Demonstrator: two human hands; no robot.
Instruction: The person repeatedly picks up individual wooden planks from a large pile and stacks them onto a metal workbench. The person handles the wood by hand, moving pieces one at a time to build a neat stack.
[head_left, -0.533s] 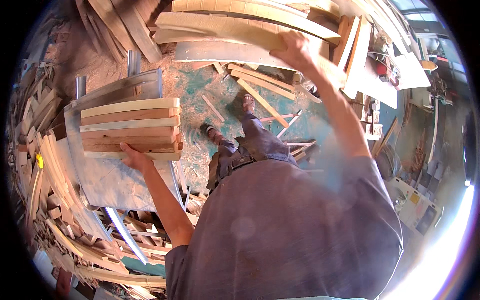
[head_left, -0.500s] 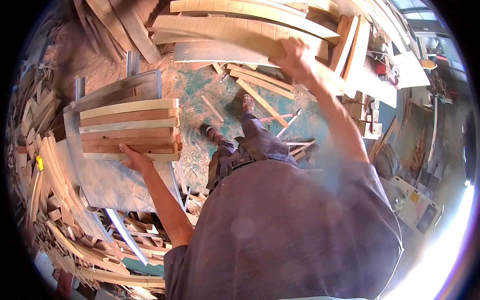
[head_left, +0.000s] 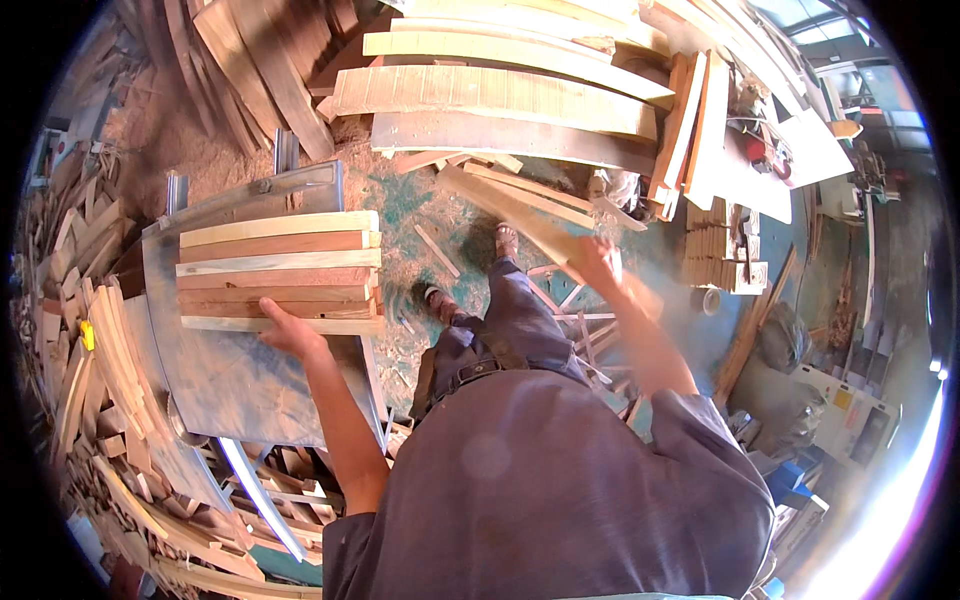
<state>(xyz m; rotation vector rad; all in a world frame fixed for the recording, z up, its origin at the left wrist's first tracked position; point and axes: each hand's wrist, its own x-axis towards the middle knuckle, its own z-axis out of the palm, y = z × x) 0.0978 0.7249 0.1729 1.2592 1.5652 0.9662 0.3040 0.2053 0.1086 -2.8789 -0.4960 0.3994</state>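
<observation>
A stack of wooden strips (head_left: 275, 262) lies side by side on a grey metal table (head_left: 250, 385) to my left. My left hand (head_left: 292, 330) grips the near edge of this stack, its thumb over the top; the other fingers are partly hidden. My right hand (head_left: 600, 262) is closed around a long wooden board (head_left: 508, 208), held tilted in the air in front of my body. The board is somewhat blurred, and its far end points up and left over the floor.
A pile of pale planks (head_left: 490, 95) lies ahead, with upright-leaning boards (head_left: 695, 130) at its right end. Loose strips (head_left: 535, 195) and sawdust lie on the green floor (head_left: 400, 205) around my feet. Offcuts (head_left: 110, 400) are heaped left of the table.
My right hand has come down and nearer from over the plank pile, bringing the board with it. The left hand stays at the stack; the whole view has shifted slightly.
</observation>
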